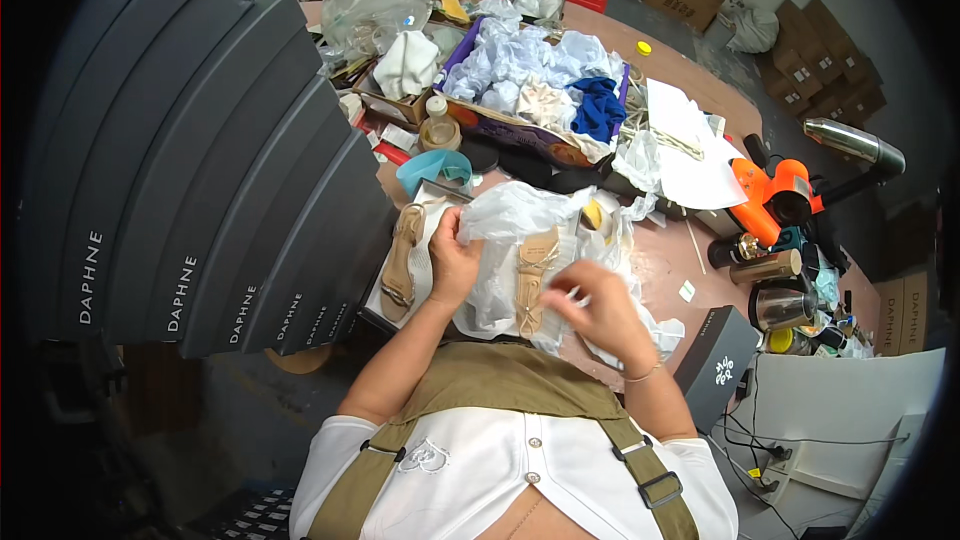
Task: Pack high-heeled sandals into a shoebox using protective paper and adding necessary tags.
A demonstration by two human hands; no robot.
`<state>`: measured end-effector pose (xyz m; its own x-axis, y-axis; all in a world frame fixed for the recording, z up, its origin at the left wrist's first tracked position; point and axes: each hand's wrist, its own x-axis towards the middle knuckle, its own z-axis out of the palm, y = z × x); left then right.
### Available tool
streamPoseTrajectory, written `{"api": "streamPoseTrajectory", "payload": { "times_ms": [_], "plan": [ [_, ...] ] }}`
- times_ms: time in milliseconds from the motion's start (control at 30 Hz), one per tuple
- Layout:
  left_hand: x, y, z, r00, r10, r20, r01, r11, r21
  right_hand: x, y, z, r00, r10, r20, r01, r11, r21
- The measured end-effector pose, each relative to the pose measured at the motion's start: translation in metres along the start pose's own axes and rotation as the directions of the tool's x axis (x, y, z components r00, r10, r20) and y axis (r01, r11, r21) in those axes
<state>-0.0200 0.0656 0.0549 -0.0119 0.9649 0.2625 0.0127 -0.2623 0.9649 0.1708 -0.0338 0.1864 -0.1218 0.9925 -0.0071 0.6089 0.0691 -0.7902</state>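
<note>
A tan sandal with thin metallic straps (533,285) lies on crumpled white tissue paper (489,288) in front of me. My left hand (455,265) is closed on the tissue's left edge, beside an open shoebox (376,318). In that box rests another tan sandal (403,258), next to a strip of whitish textured packing (423,262). Just right of the middle sandal hovers my right hand (607,308), its fingers bent and smeared by motion. Whether anything is between those fingers does not show.
Tall stacks of dark grey shoeboxes (215,190) stand close on the left. Behind the tissue sits a purple carton (535,130) full of crumpled paper and cloths. An orange heat gun (775,195), bottles and a dark box lid (717,360) are at the right.
</note>
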Motion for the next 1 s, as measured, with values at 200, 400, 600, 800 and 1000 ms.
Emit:
{"api": "streamPoseTrajectory", "payload": {
  "times_ms": [200, 400, 600, 800, 1000],
  "plan": [
    [-0.025, 0.041, 0.021, 0.958, -0.065, 0.278, 0.069, 0.998, -0.004, 0.02, 0.055, 0.053, 0.962, 0.17, -0.213, -0.001, 0.782, 0.623],
    [-0.017, 0.007, -0.02, 0.697, -0.501, 0.513, 0.708, 0.368, -0.603, 0.019, 0.065, 0.033, 0.95, 0.127, -0.286, 0.03, 0.873, 0.486],
    [0.001, 0.002, -0.037, 0.623, -0.014, 0.782, 0.775, 0.146, -0.615, 0.023, 0.066, -0.005, 0.916, -0.388, -0.1, 0.397, 0.912, 0.106],
    [0.026, 0.03, -0.03, 0.614, -0.067, 0.787, 0.52, 0.784, -0.339, 0.038, 0.079, -0.044, 0.98, -0.185, 0.072, 0.119, 0.837, 0.534],
    [0.033, 0.058, -0.013, 0.686, -0.048, 0.726, 0.64, 0.515, -0.57, 0.061, 0.073, -0.002, 0.955, -0.006, 0.296, -0.085, 0.952, 0.293]
  ]
}}
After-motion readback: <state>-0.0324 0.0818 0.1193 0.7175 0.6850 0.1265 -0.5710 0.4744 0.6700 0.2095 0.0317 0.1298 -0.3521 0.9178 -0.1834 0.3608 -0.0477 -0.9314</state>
